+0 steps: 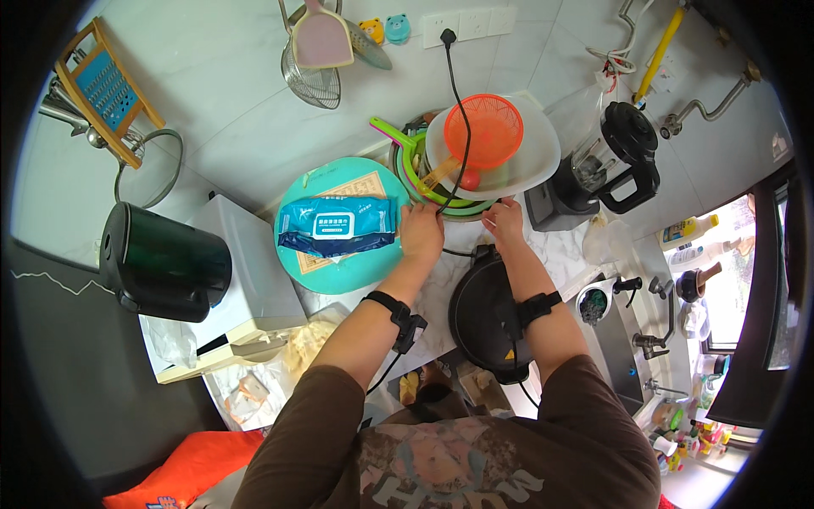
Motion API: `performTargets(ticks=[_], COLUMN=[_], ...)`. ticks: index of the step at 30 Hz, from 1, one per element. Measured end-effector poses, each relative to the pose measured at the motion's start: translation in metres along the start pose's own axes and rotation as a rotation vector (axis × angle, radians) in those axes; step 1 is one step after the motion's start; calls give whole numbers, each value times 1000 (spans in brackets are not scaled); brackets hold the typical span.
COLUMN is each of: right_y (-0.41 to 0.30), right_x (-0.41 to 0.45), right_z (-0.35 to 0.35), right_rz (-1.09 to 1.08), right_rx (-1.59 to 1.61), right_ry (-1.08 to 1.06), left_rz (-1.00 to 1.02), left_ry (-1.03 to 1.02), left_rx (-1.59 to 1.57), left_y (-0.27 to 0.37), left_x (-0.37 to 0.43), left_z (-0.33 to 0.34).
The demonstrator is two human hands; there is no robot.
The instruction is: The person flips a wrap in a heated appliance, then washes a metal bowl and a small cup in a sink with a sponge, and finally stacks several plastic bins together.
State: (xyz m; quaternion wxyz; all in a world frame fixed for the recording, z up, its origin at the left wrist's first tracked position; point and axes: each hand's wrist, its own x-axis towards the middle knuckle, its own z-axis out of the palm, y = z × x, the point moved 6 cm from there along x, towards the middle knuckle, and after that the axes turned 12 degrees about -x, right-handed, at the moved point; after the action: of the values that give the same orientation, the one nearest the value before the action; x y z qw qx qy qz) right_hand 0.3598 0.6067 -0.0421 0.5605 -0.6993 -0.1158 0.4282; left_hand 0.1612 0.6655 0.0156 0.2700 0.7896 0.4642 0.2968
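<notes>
Stacked basins and strainers stand against the tiled wall, with a white plastic basin point(544, 137) on top holding an orange-red mesh strainer point(484, 130) and a small red round thing point(470, 180). Beneath show a green-handled strainer point(391, 130) and more rims. My left hand point(421, 232) is at the stack's lower left rim, beside a black power cord point(467, 127); its fingertips are partly hidden. My right hand point(504, 221) touches the lower right rim, fingers bent. A blue wipes pack point(337, 226) lies on a round turquoise lid point(343, 273) left of my left hand.
A round black electric pan point(477, 318) lies under my right forearm. A blender point(601, 165) stands right of the stack, near the sink point(613, 362). At the left, a dark green kettle-like appliance point(172, 261) sits on a white cabinet point(254, 280). The cord runs to a wall socket point(439, 30).
</notes>
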Motion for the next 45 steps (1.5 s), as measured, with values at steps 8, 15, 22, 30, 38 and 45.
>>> performTargets(ticks=[8,15,22,30,38,45], right_y=[14,28,33,31,45,28], right_x=[26,30,27,-1,-62,-75], right_z=[-22,1,4,22,76,100], right_rz=[61,293,363,385,535,390], right_rx=[-218,40,186,252,129,62], right_ry=[220,-147,-140,-199,-381,-457], left_rz=[-136,-183,53,263,101,84], left_ry=[112,95,-32,-129,28,54], left_rx=[-295,-373,-183,167,557,475], left_y=[15,-16,10,-18,-42,-47], left_x=[-18,-24,-63,-136,-145,-110], left_z=[-9,-19,-37,-95,-142,-141])
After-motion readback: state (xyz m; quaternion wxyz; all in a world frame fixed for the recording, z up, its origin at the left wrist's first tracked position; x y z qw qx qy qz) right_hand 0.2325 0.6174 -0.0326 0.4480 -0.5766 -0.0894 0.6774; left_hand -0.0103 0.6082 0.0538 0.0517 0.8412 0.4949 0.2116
